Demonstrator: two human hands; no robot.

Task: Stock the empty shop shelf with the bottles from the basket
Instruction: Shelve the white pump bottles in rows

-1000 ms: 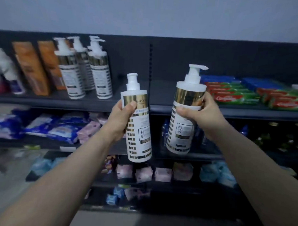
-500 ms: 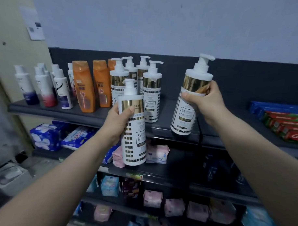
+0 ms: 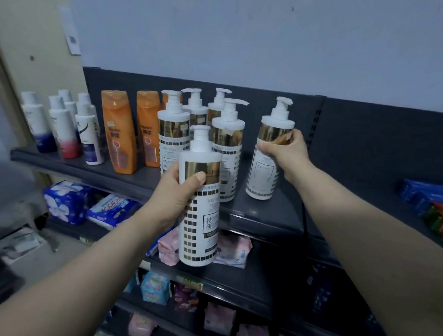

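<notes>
My left hand point(image 3: 175, 191) grips a white pump bottle with a gold band point(image 3: 201, 217), held upright in front of the top shelf's edge. My right hand point(image 3: 287, 155) grips a second matching pump bottle point(image 3: 264, 166), whose base stands on or just above the dark top shelf point(image 3: 264, 214), to the right of several matching pump bottles point(image 3: 227, 145) standing there. The basket is out of view.
Left on the top shelf stand two orange bottles point(image 3: 118, 134) and several small white bottles point(image 3: 63, 127). Toothpaste boxes point(image 3: 432, 208) lie at the far right. Bare shelf surface lies between them and my right hand. Lower shelves hold packs of pads and tissues point(image 3: 108, 209).
The view has swung left and closer to the shelf. My right hand has carried its bottle down onto the top shelf beside the row. My left hand's bottle stays in front of the shelf.
</notes>
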